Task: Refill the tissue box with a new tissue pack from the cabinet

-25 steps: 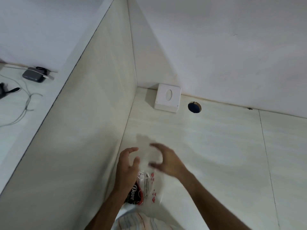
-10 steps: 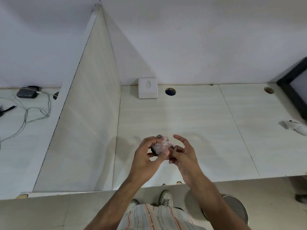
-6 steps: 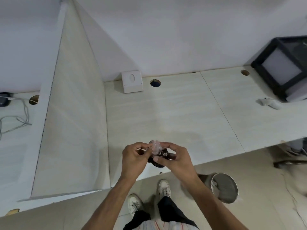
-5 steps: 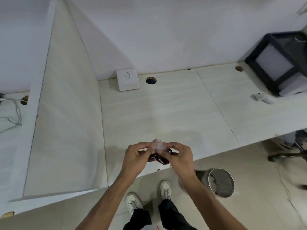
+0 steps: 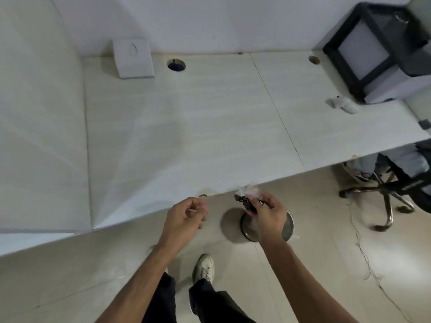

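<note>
The white square tissue box (image 5: 134, 57) sits at the back left corner of the pale desk (image 5: 186, 127). Off the front edge, the left hand (image 5: 186, 216) curls loosely, empty. The right hand (image 5: 268, 214) pinches a crumpled clear plastic wrapper (image 5: 247, 194) above the round metal bin (image 5: 288, 226).

You see soft, even, rather dim light with a cool grey-green cast and no glare. The desk (image 5: 186, 127) carries faint diffuse shadows, and the bin (image 5: 285, 229) throws a darker one to its left. Motion blur smears the whole frame. Wide-angle distortion bends lines toward the edges.
</note>
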